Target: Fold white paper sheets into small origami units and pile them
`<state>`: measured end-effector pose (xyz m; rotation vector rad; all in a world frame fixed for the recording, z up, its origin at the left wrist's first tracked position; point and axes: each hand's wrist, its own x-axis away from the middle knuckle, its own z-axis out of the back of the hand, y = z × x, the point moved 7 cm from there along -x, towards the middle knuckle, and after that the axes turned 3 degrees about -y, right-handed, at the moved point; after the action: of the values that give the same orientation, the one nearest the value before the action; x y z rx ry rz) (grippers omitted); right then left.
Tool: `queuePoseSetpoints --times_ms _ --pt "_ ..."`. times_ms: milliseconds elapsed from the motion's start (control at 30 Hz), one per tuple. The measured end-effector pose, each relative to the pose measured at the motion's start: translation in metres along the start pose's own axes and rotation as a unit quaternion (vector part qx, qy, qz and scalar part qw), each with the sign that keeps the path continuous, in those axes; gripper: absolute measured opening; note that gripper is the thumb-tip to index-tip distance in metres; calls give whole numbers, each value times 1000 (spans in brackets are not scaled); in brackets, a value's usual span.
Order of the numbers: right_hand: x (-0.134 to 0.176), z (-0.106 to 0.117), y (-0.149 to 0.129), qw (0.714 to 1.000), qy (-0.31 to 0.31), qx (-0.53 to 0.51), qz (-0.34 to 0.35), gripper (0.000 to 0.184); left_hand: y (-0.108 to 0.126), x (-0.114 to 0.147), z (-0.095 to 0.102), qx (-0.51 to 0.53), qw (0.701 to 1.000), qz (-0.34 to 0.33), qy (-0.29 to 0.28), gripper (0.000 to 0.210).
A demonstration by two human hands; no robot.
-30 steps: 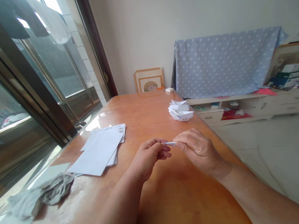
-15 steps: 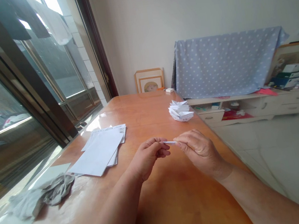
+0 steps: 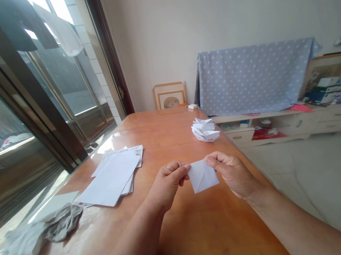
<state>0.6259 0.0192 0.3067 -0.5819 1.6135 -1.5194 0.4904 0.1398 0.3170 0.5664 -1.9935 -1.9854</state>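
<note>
A small folded square of white paper (image 3: 203,177) is held up above the table, its creased face towards me. My left hand (image 3: 173,178) pinches its upper left corner between thumb and fingers. At the upper right corner my right hand (image 3: 228,171) grips it the same way. Beyond my right hand, several folded white paper boats (image 3: 205,129) sit bunched together on the table. To the left of my left hand lies a loose pile of white paper sheets (image 3: 110,178), some with writing along an edge.
The glossy wooden table (image 3: 164,128) runs away from me. A crumpled grey cloth (image 3: 61,222) lies at its left side, and a small white box (image 3: 192,106) stands at the far end. Beyond the right edge is a low white cabinet (image 3: 299,124) beneath a dotted blue cloth (image 3: 253,80).
The folded paper was edge-on as a thin strip between my hands; now its flat square face shows. My right hand has turned to hold the upper right corner. The view has tilted slightly up.
</note>
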Motion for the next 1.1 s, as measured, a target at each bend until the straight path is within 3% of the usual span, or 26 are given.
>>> queuePoseSetpoints --times_ms 233,367,467,633,867,1100 --pt "3 -5 5 999 -44 13 -29 34 2 3 -8 -51 999 14 -5 25" --pt "3 -12 10 997 -64 8 -41 36 -6 1 -17 -26 999 10 -34 35" --pt "2 -14 13 996 -66 -11 -52 39 -6 -1 -15 -9 1000 -2 -11 35" --pt "0 -14 14 996 -75 31 -39 43 -3 1 -10 7 1000 -2 19 36" --pt "4 -23 9 991 -112 77 -17 43 -11 -2 -16 -23 999 21 -15 37" --pt "5 -28 9 989 -133 58 -35 40 -8 -1 -9 -14 999 0 45 34"
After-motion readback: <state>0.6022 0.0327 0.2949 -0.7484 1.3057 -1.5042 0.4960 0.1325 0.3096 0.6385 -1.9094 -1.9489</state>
